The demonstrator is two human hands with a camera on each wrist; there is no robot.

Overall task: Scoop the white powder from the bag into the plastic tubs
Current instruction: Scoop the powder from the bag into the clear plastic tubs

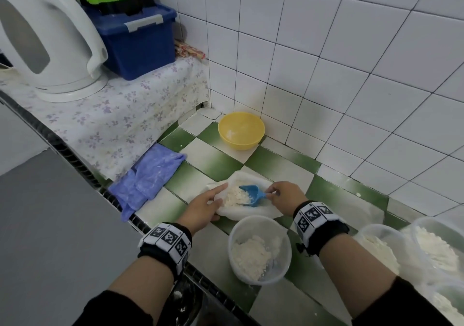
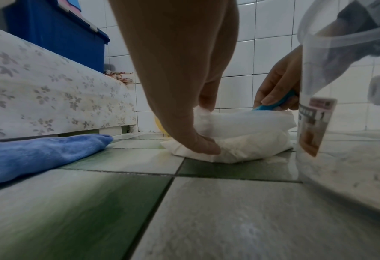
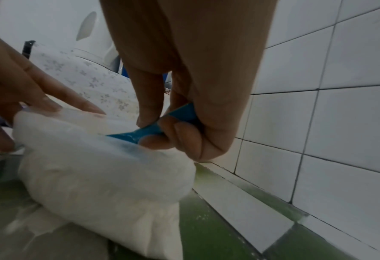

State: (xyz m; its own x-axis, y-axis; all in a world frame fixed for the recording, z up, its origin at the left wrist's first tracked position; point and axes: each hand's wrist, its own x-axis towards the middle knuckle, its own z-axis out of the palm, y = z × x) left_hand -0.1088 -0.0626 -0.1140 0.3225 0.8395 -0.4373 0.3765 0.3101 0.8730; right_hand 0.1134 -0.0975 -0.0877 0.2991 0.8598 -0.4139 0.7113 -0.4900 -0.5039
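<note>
2 hands work the bag point(image 1: 247, 210) on the tiled counter: the left hand point(image 1: 204, 206) pinches its mouth open, the right hand point(image 1: 283, 195) pinches the blue scoop point(image 1: 251, 195), buried in powder. Lift level, I'd say, then tip low over the near tub point(image 1: 259, 249).

bags: 1 point(image 1: 247, 210) | blue scoops: 1 point(image 1: 251, 195) | clear plastic tubs: 4, nearest point(image 1: 259, 249) | yellow bowls: 1 point(image 1: 241, 130) | blue cloths: 1 point(image 1: 148, 177) | kettles: 1 point(image 1: 47, 37) | blue storage boxes: 1 point(image 1: 138, 42) | hands: 2
</note>
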